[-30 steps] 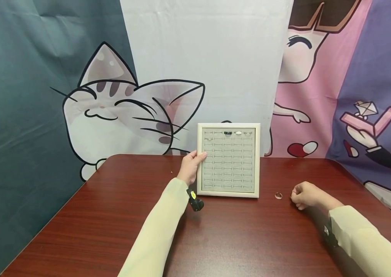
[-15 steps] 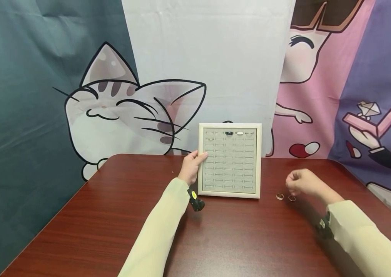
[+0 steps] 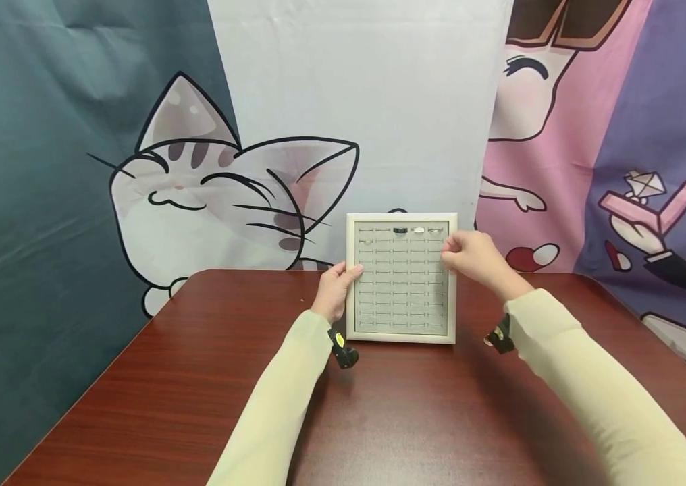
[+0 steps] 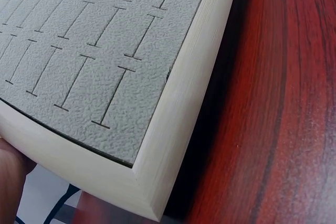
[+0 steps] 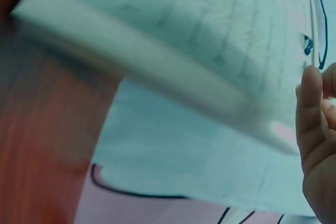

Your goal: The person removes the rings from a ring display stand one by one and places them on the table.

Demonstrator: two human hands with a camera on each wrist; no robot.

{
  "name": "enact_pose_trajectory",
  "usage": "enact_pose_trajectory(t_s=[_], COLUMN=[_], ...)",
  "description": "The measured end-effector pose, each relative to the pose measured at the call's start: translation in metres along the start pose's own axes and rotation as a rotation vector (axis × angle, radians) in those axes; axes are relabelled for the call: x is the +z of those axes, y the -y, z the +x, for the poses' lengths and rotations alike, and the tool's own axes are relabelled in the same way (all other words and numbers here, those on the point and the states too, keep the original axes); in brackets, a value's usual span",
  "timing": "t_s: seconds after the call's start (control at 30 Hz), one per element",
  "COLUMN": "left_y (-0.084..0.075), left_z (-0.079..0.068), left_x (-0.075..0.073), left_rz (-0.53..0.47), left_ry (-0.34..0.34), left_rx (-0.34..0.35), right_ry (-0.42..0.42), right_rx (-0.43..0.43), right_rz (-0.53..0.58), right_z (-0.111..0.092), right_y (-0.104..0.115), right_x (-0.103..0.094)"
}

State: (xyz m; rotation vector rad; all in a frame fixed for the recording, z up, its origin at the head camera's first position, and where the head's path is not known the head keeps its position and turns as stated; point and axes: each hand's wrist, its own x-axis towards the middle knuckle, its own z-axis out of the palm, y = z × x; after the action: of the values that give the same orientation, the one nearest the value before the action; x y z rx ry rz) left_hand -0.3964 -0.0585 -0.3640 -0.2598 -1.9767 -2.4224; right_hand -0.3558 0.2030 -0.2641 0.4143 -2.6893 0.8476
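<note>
My left hand (image 3: 332,290) grips the left side of a ring display board (image 3: 401,290), thumb on its pale frame, and the board stands upright on the table. Its grey slotted pad carries a dark ring (image 3: 400,231), a white ring (image 3: 418,230) and a thin silvery ring (image 3: 435,231) along the top row. Another silvery ring (image 3: 366,241) sits at the left of the second row. My right hand (image 3: 472,256) is at the board's upper right edge, fingers curled with thumb and forefinger together. I cannot tell whether a ring is between those fingertips.
A dark red wooden table (image 3: 197,391) spreads around the board. Behind it hangs a printed cloth backdrop (image 3: 416,108) with cartoon figures. A small wrist camera (image 3: 502,336) on the right sleeve covers part of the tabletop to the board's right.
My right hand has risen from the tabletop and moved left to the board's upper right edge. The two rings seen on the table are now behind the right wrist. The left hand stays put.
</note>
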Motion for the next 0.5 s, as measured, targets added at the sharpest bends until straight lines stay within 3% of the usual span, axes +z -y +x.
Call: enact_pose_trajectory(t_s=[0.3, 0.5], left_y=[-0.002, -0.001], left_z=[0.001, 0.000], left_x=[-0.001, -0.001], left_rz=[0.015, 0.007], left_ry=[0.007, 0.017], left_rx=[-0.002, -0.001], right_ry=[-0.159, -0.145], right_rx=[0.022, 0.000], right_rz=[0.093, 0.095], right_z=[0.034, 0.044], right_y=[0.031, 0.046], right_x=[0.023, 0.036])
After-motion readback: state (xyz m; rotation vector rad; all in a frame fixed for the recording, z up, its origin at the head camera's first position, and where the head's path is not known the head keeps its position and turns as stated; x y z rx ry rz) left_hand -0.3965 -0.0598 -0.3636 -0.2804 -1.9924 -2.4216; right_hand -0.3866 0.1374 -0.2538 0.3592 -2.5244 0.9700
